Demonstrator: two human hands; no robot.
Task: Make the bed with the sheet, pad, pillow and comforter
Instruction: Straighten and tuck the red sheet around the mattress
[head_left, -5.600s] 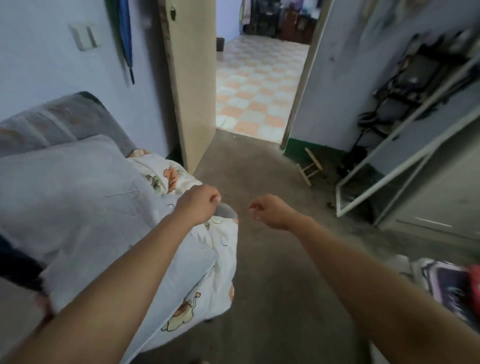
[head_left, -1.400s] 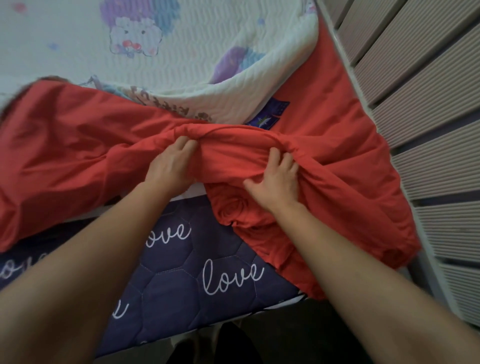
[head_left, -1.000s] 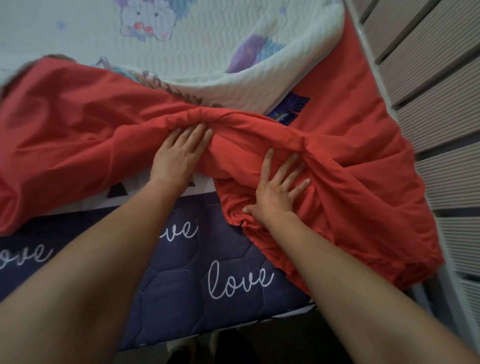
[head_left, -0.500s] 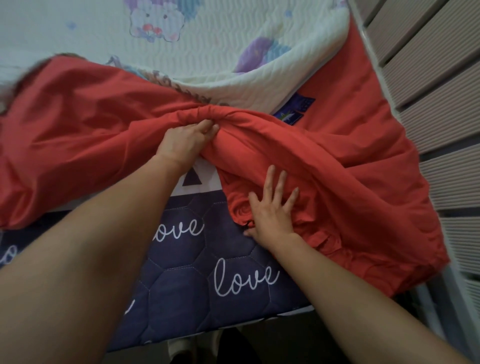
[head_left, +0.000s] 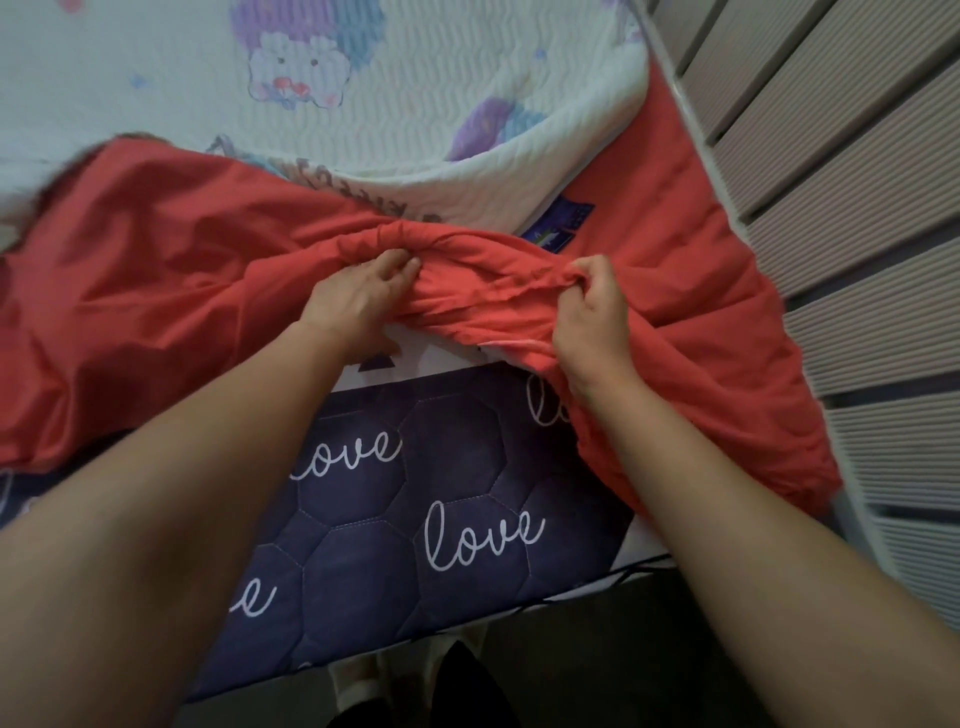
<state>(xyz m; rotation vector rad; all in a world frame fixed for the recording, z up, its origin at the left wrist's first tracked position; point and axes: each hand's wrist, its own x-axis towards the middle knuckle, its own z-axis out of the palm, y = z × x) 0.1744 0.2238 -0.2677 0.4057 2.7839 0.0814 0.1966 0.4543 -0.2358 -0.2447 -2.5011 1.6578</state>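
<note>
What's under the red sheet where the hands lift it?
Both hands hold the sheet bunched, exposing the navy "love" mattress edge. Further in, the sheet covers whatever lies beneath.

1. Two bare forearms reach in from the bottom edge, no sleeves showing on either one.
2. The left hand (head_left: 358, 301) and the right hand (head_left: 592, 317) wear no gloves; no rings or watch show.
3. Fingernails look short and plain.
4. Dark clothing (head_left: 457, 691) shows low between the arms.
</note>
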